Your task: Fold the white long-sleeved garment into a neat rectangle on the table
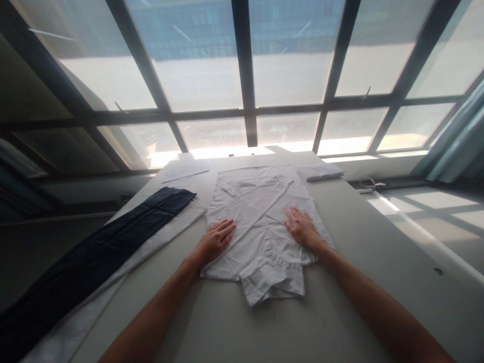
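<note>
A white button-up shirt (pixel 260 206) lies spread on the table, its sleeves folded across the body and the collar toward me. My left hand (pixel 217 239) rests flat on the shirt's left side, fingers stretched forward. On the right side of the shirt lies my right hand (pixel 301 227), palm down with the fingers a little spread. Neither hand grips the cloth. Small creases run down the middle of the shirt.
Dark trousers (pixel 113 247) lie along the left of the white table (pixel 363 282), over a white cloth (pixel 166 233). A folded white garment (pixel 320 171) sits at the far right, white sheets (pixel 185 170) at the far left. Windows stand beyond the table.
</note>
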Action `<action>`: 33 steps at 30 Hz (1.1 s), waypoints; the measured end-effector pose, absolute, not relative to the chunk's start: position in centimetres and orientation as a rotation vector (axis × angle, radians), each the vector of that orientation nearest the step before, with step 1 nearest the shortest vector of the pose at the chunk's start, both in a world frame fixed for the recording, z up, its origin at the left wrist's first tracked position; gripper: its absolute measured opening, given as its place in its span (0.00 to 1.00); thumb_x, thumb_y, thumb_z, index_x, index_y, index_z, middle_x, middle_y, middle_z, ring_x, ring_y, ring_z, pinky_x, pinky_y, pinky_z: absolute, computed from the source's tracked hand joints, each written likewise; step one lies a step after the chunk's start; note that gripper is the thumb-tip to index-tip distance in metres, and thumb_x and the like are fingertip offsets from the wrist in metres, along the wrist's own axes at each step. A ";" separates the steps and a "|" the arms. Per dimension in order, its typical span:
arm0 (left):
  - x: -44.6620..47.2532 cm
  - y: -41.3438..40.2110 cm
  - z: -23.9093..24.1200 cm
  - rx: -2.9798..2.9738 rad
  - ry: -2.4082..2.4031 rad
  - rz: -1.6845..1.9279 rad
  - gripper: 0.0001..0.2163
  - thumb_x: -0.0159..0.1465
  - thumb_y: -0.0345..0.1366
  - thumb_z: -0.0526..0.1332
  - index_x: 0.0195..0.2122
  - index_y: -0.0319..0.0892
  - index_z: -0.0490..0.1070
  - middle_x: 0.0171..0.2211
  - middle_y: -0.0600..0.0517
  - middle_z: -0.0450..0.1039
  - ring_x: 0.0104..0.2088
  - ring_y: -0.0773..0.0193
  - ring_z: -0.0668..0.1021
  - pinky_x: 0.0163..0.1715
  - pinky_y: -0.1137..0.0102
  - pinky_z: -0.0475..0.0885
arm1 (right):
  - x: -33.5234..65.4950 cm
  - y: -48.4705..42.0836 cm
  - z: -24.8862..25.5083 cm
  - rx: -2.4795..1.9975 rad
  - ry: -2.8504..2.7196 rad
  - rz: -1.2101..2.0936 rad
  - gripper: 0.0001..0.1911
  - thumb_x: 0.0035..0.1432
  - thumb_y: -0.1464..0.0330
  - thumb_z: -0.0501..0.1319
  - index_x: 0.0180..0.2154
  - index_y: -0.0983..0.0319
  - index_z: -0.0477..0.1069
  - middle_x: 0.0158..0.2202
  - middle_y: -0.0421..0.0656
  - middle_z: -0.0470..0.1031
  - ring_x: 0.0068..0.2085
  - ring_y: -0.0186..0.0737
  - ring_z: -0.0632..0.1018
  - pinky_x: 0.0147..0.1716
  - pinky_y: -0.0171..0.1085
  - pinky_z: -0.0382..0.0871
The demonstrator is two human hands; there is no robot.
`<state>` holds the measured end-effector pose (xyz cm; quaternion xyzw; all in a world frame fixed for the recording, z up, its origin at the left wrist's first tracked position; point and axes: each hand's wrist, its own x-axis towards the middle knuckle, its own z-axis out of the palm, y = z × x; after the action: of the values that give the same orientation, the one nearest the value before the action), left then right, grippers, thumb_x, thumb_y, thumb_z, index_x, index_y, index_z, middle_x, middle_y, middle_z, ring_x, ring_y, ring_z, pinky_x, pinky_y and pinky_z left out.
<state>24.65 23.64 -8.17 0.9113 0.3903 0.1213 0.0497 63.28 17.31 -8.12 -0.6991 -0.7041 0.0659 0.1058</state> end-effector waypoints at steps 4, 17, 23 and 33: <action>24.8 23.5 -8.2 2.771 1.200 0.379 0.23 0.74 0.42 0.51 0.69 0.48 0.68 0.70 0.50 0.62 0.71 0.50 0.64 0.69 0.50 0.63 | 63.4 17.3 -8.1 -2.061 -2.090 0.197 0.31 0.74 0.60 0.50 0.73 0.65 0.56 0.76 0.53 0.50 0.75 0.50 0.51 0.72 0.51 0.41; 24.9 23.4 -8.2 2.767 1.202 0.411 0.23 0.74 0.43 0.52 0.68 0.49 0.69 0.70 0.50 0.63 0.71 0.50 0.65 0.69 0.51 0.62 | 64.1 17.4 -8.7 -2.009 -2.083 0.208 0.31 0.73 0.61 0.50 0.72 0.65 0.59 0.75 0.51 0.52 0.75 0.48 0.53 0.72 0.50 0.42; 24.8 23.2 -8.4 2.766 1.191 0.447 0.22 0.74 0.41 0.53 0.68 0.50 0.69 0.70 0.51 0.64 0.70 0.51 0.65 0.69 0.52 0.63 | 64.2 17.1 -9.0 -1.990 -2.080 0.177 0.30 0.72 0.63 0.51 0.71 0.66 0.60 0.74 0.52 0.55 0.74 0.48 0.55 0.72 0.50 0.44; 24.6 22.9 -8.1 2.741 1.213 0.442 0.22 0.74 0.41 0.53 0.68 0.50 0.69 0.70 0.52 0.64 0.70 0.52 0.65 0.69 0.53 0.63 | 63.9 16.9 -8.8 -2.000 -2.075 0.187 0.29 0.72 0.64 0.51 0.70 0.65 0.62 0.74 0.52 0.55 0.74 0.48 0.55 0.72 0.49 0.45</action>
<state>24.58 22.90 -8.08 0.9032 0.3998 0.1457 0.0557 63.89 16.92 -8.77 -0.6869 -0.7127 0.0642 0.1266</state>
